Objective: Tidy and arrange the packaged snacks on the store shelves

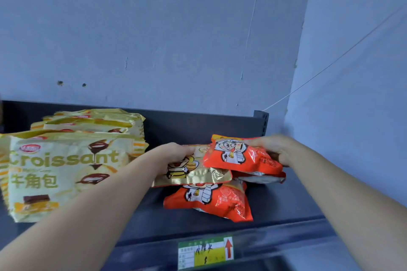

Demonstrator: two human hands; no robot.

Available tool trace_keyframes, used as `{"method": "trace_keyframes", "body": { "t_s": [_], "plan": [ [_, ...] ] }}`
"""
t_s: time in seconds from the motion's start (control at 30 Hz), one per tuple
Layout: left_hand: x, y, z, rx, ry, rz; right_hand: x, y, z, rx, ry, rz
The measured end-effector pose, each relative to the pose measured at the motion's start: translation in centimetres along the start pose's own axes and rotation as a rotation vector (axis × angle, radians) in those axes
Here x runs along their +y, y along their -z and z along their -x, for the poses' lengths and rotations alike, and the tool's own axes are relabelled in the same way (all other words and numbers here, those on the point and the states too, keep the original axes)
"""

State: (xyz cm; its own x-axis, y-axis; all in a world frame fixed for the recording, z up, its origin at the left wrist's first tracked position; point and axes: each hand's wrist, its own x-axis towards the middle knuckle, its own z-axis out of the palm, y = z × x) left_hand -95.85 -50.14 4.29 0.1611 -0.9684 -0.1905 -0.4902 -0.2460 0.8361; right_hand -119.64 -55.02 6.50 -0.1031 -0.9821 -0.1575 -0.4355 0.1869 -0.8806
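Observation:
On the dark shelf (275,204) lies a small heap of snack packs. My left hand (174,154) grips the left end of a gold pack with a bee cartoon (193,174). My right hand (272,147) holds the right end of an orange pack with a cartoon figure (240,156), which sits on top of the heap. Another orange pack (211,201) lies below, toward the shelf front. A further pack (262,177) peeks out under the top orange one.
A stack of yellow croissant bags (66,167) fills the shelf's left side, with more bags behind it. A green and yellow price label (206,253) is on the shelf's front rail. A blue wall (176,39) rises behind; an upright post (261,123) stands at the back right.

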Motion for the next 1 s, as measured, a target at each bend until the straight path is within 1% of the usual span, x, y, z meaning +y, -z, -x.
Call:
{"method": "trace_keyframes", "body": {
  "t_s": [0.07, 0.13, 0.23, 0.3, 0.37, 0.47, 0.5, 0.57, 0.6, 0.63, 0.7, 0.73, 0.77, 0.8, 0.83, 0.9, 1.0],
  "plan": [
    [0.0, 0.0, -0.6, 0.005, -0.056, 0.106, 0.0, -0.4, 0.5, -0.039, 0.067, -0.101],
    [0.2, 0.4, -0.6, 0.012, -0.115, 0.197, -0.1, -0.7, 0.8, -0.048, 0.191, -0.23],
    [0.6, 0.6, -0.3, 0.093, -0.131, 0.337, -1.1, -1.7, 2.0, -0.083, 0.307, -0.389],
    [1.2, 0.5, 0.5, 0.1, -0.135, 0.517, -2.3, -2.7, 2.8, -0.095, 0.343, -0.425],
    [1.7, 0.5, 0.6, 0.036, -0.164, 0.679, -3.6, -3.9, 3.7, -0.037, 0.363, -0.361],
    [1.6, 1.0, 0.8, -0.037, -0.157, 0.725, -4.7, -4.9, 4.5, 0.03, 0.417, -0.263],
    [1.4, 1.1, 0.8, -0.015, -0.155, 0.723, -4.8, -4.9, 4.5, 0.015, 0.426, -0.265],
    [1.0, 1.1, 0.6, 0.056, -0.146, 0.704, -4.7, -4.4, 4.0, -0.031, 0.424, -0.378],
    [0.9, 1.0, 0.5, 0.074, -0.149, 0.708, -4.4, -3.9, 3.6, 0.0, 0.421, -0.432],
    [0.9, 1.0, 0.6, 0.077, -0.15, 0.727, -3.9, -3.3, 3.0, 0.091, 0.42, -0.401],
    [0.9, 1.3, 0.4, 0.078, -0.143, 0.793, -2.0, -1.7, 1.2, 0.302, 0.382, -0.105],
    [1.0, 1.4, 0.3, 0.077, -0.137, 0.824, -0.8, -1.1, 0.3, 0.351, 0.32, 0.061],
    [1.1, 1.6, 0.1, 0.074, -0.132, 0.856, 0.4, -0.6, -0.5, 0.35, 0.225, 0.171],
    [1.2, 1.8, 0.0, 0.068, -0.129, 0.889, 1.6, -0.4, -1.3, 0.31, 0.112, 0.222],
    [1.3, 1.9, -0.2, 0.058, -0.126, 0.919, 2.5, -0.4, -2.0, 0.266, 0.015, 0.215],
    [1.5, 2.0, -0.6, 0.039, -0.13, 0.957, 3.5, -0.4, -2.6, 0.173, -0.119, 0.173],
    [1.8, 1.9, -0.8, 0.01, -0.141, 0.974, 3.0, 0.0, -3.0, 0.11, -0.208, 0.075]
  ]
}}
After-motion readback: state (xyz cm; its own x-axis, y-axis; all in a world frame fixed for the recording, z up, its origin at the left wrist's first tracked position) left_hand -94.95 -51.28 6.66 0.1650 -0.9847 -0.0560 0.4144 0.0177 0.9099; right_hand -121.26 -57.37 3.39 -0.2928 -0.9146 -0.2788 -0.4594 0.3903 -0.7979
